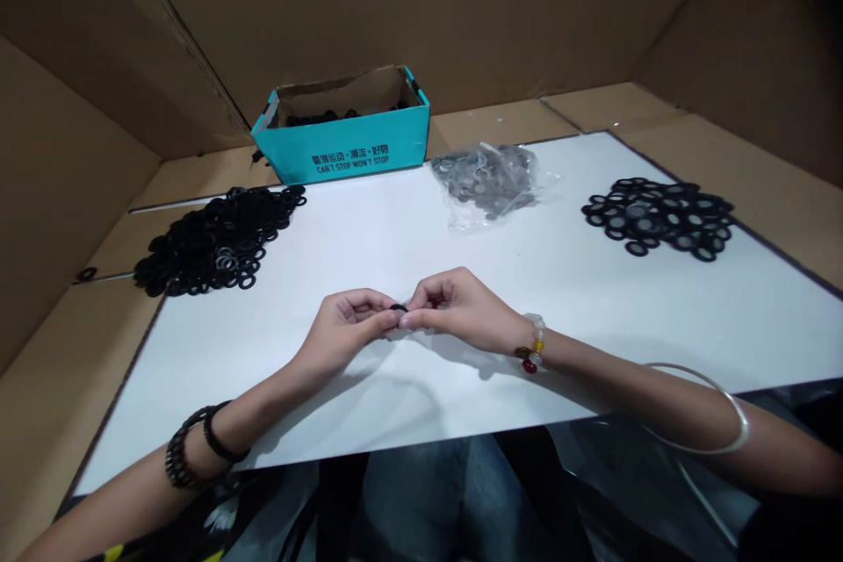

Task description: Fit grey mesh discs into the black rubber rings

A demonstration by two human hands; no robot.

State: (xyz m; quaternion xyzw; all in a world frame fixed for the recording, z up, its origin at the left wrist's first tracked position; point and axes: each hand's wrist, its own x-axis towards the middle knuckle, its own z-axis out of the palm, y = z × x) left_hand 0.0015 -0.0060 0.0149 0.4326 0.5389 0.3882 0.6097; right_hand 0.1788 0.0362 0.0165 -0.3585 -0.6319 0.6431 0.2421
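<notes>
Both my left hand (pixel 349 325) and my right hand (pixel 454 312) meet above the white board (pixel 395 237), their fingertips pinching a small black rubber ring (pixel 399 307). Most of the ring is hidden by my fingers. The nearest pile, loose black rings (pixel 217 237), lies to the left of my hands. To the right, a flatter spread of black rings with grey centres (pixel 659 218) covers part of the board. Farther ahead sits a clear plastic bag of grey rings (pixel 487 180).
A teal cardboard box (pixel 342 140) with black rings inside stands beyond the board's far edge. Brown cardboard walls (pixel 428 0) surround the work area, and a single black ring (pixel 86 274) lies on the cardboard left of the board.
</notes>
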